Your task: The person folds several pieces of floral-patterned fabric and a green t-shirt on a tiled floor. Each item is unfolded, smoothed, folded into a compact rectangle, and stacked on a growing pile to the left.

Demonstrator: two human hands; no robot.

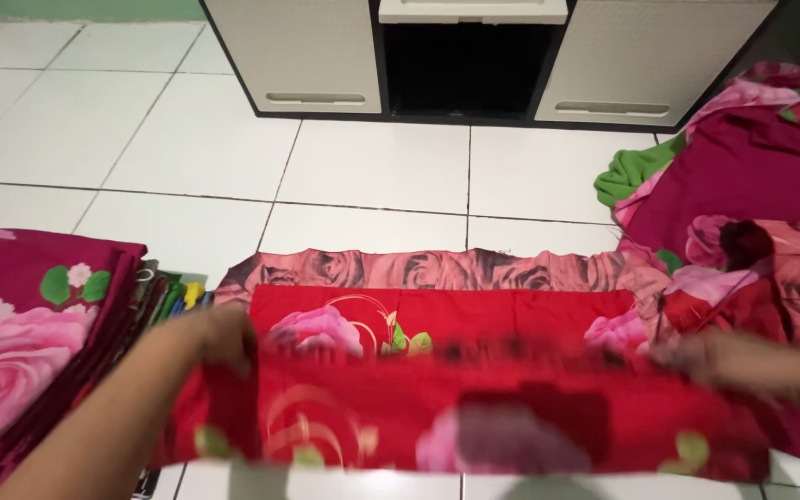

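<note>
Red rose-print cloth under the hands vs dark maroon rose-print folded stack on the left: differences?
The red rose-print cloth is bright red, spread wide across the white tiled floor, with the left hand and right hand on it. The dark maroon folded stack is compact, layered and untouched. Both show pink roses.

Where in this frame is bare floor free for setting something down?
Bare tile lies between the cabinet and the red cloth, running left past the folded stack. Right is crowded by the fabric heap. Both hands, left and right, grip the cloth.
</note>
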